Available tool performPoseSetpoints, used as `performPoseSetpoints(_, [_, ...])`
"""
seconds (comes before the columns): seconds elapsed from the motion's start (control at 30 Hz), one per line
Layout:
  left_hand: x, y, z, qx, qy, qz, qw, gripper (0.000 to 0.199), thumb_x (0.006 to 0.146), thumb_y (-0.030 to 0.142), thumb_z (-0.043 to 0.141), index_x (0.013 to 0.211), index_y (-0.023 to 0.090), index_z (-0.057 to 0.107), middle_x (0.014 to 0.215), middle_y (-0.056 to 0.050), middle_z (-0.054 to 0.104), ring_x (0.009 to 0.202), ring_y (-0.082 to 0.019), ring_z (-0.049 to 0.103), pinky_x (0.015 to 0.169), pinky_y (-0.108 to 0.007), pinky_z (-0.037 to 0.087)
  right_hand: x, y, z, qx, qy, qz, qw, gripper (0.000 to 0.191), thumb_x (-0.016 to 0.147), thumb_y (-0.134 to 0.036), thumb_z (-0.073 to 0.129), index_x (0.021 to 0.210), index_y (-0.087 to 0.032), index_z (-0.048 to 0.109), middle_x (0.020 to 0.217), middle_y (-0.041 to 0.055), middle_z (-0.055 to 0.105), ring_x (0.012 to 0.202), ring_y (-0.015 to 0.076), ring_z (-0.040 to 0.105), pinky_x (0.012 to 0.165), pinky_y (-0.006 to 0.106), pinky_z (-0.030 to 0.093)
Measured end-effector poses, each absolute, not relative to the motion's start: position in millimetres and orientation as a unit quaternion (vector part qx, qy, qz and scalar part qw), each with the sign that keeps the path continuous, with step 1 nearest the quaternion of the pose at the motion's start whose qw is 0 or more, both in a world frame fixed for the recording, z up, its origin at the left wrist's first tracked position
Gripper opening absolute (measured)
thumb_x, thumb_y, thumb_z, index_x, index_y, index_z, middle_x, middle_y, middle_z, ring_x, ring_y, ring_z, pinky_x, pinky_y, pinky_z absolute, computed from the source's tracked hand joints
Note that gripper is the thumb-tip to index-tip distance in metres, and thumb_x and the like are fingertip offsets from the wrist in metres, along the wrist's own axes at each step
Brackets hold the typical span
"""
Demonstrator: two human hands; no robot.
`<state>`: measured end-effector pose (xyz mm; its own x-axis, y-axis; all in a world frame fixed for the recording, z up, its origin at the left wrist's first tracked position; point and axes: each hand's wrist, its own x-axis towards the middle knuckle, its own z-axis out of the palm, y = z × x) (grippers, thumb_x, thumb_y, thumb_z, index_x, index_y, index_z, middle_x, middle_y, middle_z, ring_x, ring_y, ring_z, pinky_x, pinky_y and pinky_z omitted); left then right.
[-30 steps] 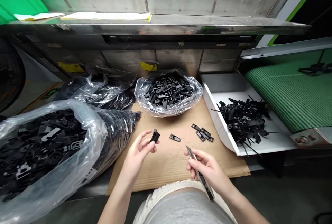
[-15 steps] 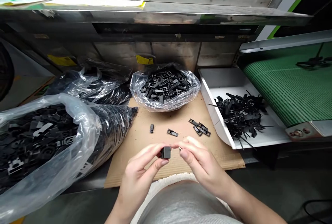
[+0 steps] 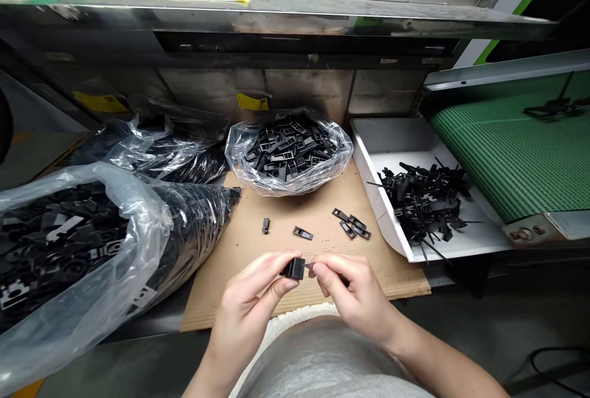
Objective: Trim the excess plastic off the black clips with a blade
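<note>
Between the thumb and fingers of my left hand (image 3: 251, 296) is a small black block-shaped part (image 3: 294, 268). My right hand (image 3: 353, 293) pinches a thin dark piece (image 3: 310, 267), its tip close to the right side of the block; whether they touch is unclear. Something dark also shows in the curled fingers of my right hand. Both hands are above the near edge of the cardboard sheet (image 3: 258, 257). Beyond them on the cardboard lie a small black piece (image 3: 266, 225), a flat black clip (image 3: 303, 233) and a group of several clips (image 3: 353, 224).
A plastic bag of black clips (image 3: 290, 186) stands behind the cardboard. At the left lies a large open bag of black parts (image 3: 157, 220), another bag (image 3: 179, 152) behind it. To the right are a white tray (image 3: 382, 226) of black parts and a green conveyor (image 3: 507, 146).
The block in my left hand has tilted slightly. My right hand has turned, and the thin piece at its fingertips now shows more clearly beside the block. The camera view has shifted a little.
</note>
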<state>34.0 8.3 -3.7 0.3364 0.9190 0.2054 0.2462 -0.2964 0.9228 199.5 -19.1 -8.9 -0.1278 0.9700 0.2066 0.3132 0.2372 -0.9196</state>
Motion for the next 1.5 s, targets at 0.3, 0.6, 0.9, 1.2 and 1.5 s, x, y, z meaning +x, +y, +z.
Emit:
performPoseSetpoints(0.3, [35.7, 7.8, -2.2, 0.685, 0.436, 0.392, 0.432, 0.022, 0.075, 0.017, 0.062, 0.093, 0.028, 0.069, 0.090, 0.001, 0.070, 0.083, -0.012, 0.063, 0.074, -0.014, 0.047, 201.0, -17.7, -14.9, -0.490, -0.640, 0.408, 0.429, 0.025, 0.088, -0.019, 0.041, 0.064, -0.017, 0.048, 0.055, -0.0045, 0.041, 0.051, 0.0079, 0.040, 0.050, 0.020, 0.031])
performPoseSetpoints(0.6, [39.1, 28.2, -16.7, 0.618, 0.517, 0.389, 0.446, 0.024, 0.071, 0.030, 0.063, 0.091, 0.018, 0.069, 0.095, -0.006, 0.069, 0.088, -0.022, 0.063, 0.084, -0.033, 0.048, 198.0, -25.9, -2.5, -0.432, -0.650, 0.488, 0.391, 0.028, 0.087, -0.022, 0.043, 0.065, -0.015, 0.058, 0.053, -0.0033, 0.046, 0.051, 0.0084, 0.045, 0.052, 0.020, 0.037])
performPoseSetpoints(0.9, [31.3, 19.9, -11.8, 0.640, 0.477, 0.375, 0.472, 0.018, 0.073, 0.029, 0.062, 0.088, 0.019, 0.069, 0.094, -0.004, 0.067, 0.087, -0.018, 0.061, 0.080, -0.024, 0.048, 209.2, -20.7, -7.7, -0.499, -0.659, 0.342, 0.447, 0.024, 0.087, -0.019, 0.046, 0.103, -0.015, 0.064, 0.086, 0.0075, 0.061, 0.082, 0.0175, 0.055, 0.074, 0.030, 0.045])
performPoseSetpoints(1.2, [29.9, 20.7, -6.0, 0.687, 0.427, 0.378, 0.451, 0.015, 0.075, 0.020, 0.062, 0.088, 0.024, 0.069, 0.087, 0.000, 0.067, 0.083, -0.014, 0.061, 0.076, -0.018, 0.046, 198.7, -22.4, -2.3, -0.492, -0.702, 0.313, 0.410, 0.025, 0.088, -0.017, 0.042, 0.093, -0.015, 0.066, 0.075, 0.0059, 0.058, 0.068, 0.0153, 0.052, 0.062, 0.027, 0.043])
performPoseSetpoints(1.5, [23.7, 17.2, -13.5, 0.696, 0.417, 0.356, 0.463, 0.016, 0.076, 0.028, 0.060, 0.087, 0.024, 0.070, 0.084, -0.003, 0.068, 0.081, -0.019, 0.062, 0.074, -0.024, 0.048, 215.4, -6.8, -18.1, -0.563, -0.653, 0.250, 0.441, 0.025, 0.088, -0.020, 0.043, 0.095, -0.015, 0.066, 0.077, 0.0062, 0.061, 0.072, 0.0160, 0.056, 0.066, 0.027, 0.044])
